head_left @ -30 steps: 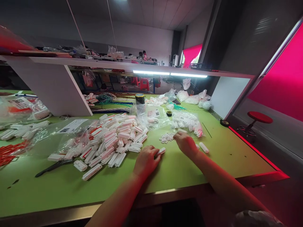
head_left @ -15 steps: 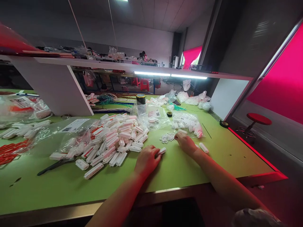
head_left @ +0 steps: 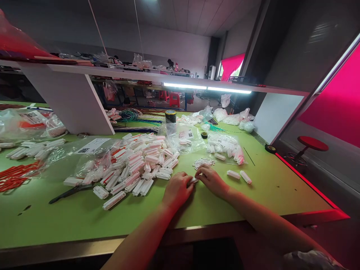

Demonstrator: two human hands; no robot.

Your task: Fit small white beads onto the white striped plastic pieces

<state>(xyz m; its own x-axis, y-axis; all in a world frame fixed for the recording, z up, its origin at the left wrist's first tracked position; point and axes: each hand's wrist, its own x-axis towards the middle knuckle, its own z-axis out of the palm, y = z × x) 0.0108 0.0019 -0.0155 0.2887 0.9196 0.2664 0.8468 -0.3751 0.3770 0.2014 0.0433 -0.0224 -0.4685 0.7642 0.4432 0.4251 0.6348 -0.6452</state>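
Hands: two in play, left hand (head_left: 177, 190) and right hand (head_left: 212, 180)
White blocks: one (head_left: 193, 180) at the hands, two loose on the right, and the heaped ones, past counting!
Small white pieces (head_left: 203, 162): one little heap, too many to tell
Black rolls (head_left: 170, 116): three, one tall, two small
Light tubes (head_left: 185, 86): a pair
Red curtains (head_left: 337, 101): two
Round red stool (head_left: 312, 143): just one
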